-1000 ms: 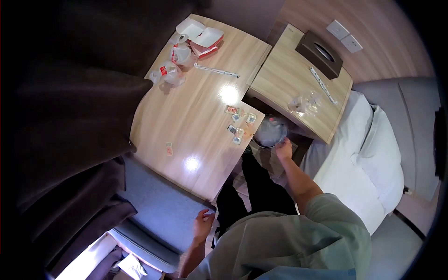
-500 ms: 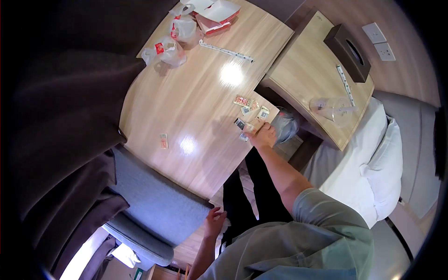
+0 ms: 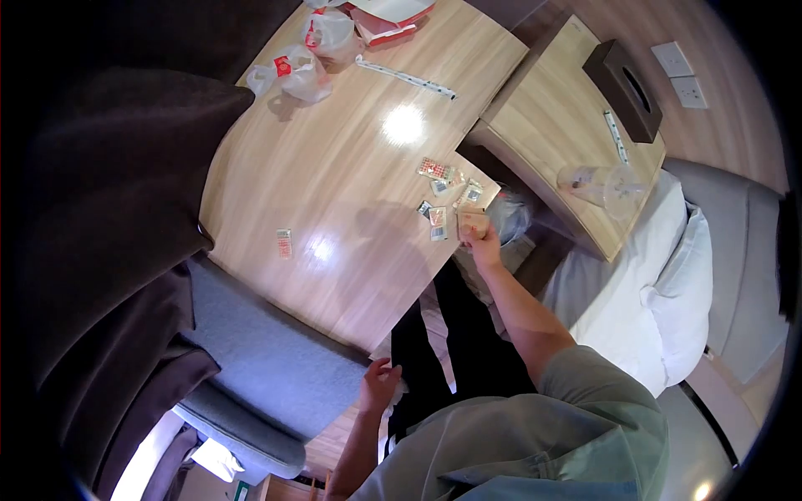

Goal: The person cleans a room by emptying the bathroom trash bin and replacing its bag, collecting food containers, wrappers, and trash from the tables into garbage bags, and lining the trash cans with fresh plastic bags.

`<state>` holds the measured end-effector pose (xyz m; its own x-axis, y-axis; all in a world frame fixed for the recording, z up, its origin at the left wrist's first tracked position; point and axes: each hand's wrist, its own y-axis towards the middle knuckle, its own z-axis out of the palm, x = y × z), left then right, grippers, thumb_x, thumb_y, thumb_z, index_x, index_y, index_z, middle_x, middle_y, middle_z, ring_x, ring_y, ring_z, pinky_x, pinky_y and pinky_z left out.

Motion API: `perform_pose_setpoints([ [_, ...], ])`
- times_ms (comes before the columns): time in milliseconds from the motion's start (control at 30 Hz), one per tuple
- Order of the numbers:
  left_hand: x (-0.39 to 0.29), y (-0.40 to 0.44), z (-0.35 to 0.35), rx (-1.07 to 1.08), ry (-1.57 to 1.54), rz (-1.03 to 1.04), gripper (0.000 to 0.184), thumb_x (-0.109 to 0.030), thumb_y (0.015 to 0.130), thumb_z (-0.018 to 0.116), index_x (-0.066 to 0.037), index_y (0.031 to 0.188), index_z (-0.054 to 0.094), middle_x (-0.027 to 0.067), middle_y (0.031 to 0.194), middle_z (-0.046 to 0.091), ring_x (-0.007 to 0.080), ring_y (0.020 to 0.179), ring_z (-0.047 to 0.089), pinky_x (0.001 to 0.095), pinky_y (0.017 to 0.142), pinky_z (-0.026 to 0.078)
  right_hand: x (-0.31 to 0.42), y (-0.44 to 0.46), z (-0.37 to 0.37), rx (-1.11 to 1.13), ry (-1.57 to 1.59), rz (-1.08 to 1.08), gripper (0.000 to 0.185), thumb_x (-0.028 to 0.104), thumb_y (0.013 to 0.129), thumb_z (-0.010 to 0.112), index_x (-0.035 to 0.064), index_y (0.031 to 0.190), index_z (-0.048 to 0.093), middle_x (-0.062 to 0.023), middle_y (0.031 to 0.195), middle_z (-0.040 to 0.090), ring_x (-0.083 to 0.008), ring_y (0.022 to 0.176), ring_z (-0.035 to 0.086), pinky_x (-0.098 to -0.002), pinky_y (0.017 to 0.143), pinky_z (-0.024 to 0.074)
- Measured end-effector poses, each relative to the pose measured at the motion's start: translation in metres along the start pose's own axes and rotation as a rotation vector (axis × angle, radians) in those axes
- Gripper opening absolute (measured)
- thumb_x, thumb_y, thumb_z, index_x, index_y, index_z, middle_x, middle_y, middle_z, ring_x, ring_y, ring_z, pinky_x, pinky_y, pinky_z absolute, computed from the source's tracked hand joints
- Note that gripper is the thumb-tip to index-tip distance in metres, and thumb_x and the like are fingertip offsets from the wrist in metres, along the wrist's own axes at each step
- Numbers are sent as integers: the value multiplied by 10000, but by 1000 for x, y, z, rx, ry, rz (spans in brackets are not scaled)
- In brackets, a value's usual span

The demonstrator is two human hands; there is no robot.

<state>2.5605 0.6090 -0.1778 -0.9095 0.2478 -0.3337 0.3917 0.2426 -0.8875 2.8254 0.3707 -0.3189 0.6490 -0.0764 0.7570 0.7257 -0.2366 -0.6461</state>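
My right hand (image 3: 482, 243) is closed on a tan sachet (image 3: 473, 221) at the table's right corner. Just left of it lie a pale sachet with a dark printed panel (image 3: 438, 222) and a darker small packet (image 3: 424, 208). A red-patterned packet (image 3: 433, 169) and more sachets (image 3: 470, 193) are grouped above. Another red-patterned packet (image 3: 285, 244) sits apart, farther left on the table. Low beside the table edge, my left hand (image 3: 381, 387) hangs with curled fingers. Something whitish shows against it, too small to make out.
The wooden table (image 3: 334, 167) bears tied plastic bags (image 3: 305, 77), a red-and-white carton (image 3: 388, 25) and a wrapped straw (image 3: 405, 77). On the side cabinet are a tissue box (image 3: 622, 92), another straw (image 3: 616, 136) and a clear cup (image 3: 597, 184) lying over. A grey chair (image 3: 259, 351) stands left.
My right hand has drawn slightly right with the tan sachet, now clear of the pale sachet beside it. My left hand stays low; the view has shifted a little.
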Motion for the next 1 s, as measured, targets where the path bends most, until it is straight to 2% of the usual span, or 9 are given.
perform_pose_setpoints([
  [133,-64,8,-4,-6,-140,84,385,-277,740,664,-60,1043,567,99,790,635,184,756,612,291,672,472,21,-4,-3,-26,117,82,199,81,801,599,41,990,551,-38,900,586,-126,666,554,-267,591,468],
  [233,-108,6,-9,6,-165,144,362,-259,753,658,-51,1037,574,91,788,635,144,748,603,266,672,461,32,20,10,-55,48,-214,224,140,758,624,39,950,567,-61,836,579,-153,692,560,-292,605,477],
  [333,-93,16,3,56,-199,117,370,-266,748,662,-51,1035,574,83,784,635,156,744,605,272,673,462,21,55,20,-209,-598,-253,338,224,703,661,17,953,569,-111,861,583,-232,754,582,-313,676,484],
  [400,-91,13,5,26,-120,128,372,-270,744,665,-52,1032,574,79,778,635,161,744,607,275,673,463,79,31,54,-225,-877,77,343,146,692,631,6,989,531,-94,871,617,-137,736,587,-275,618,480],
  [433,-90,12,5,-4,-41,144,375,-275,741,668,-53,1028,575,74,772,634,165,744,608,278,672,464,70,38,52,-225,-878,80,343,146,692,631,6,989,531,-94,871,617,-137,736,587,-275,618,480],
  [500,-82,11,6,-5,-53,140,375,-279,738,670,-57,1024,576,73,768,633,170,742,609,282,670,466,41,53,46,-312,-758,29,490,242,659,680,2,1044,496,-158,920,557,-297,784,578,-345,724,479],
  [733,-66,18,7,26,-176,37,366,-268,734,675,-64,1021,576,71,763,629,160,723,607,275,664,472,51,45,22,-109,-150,-163,554,28,686,648,24,1173,382,-152,947,563,-230,820,583,-311,725,472],
  [833,-68,17,9,15,-223,76,374,-265,730,681,-61,1025,574,72,760,628,150,724,603,271,666,470,112,34,42,316,-693,-297,688,22,690,623,27,1288,281,-187,998,548,-259,862,576,-327,757,471],
  [1000,-84,13,11,65,-238,29,378,-272,732,680,-63,1028,572,72,765,628,147,736,599,272,667,468,123,57,77,361,-1210,-409,670,82,634,647,67,1242,366,-210,1038,507,-365,908,545,-393,808,464],
])
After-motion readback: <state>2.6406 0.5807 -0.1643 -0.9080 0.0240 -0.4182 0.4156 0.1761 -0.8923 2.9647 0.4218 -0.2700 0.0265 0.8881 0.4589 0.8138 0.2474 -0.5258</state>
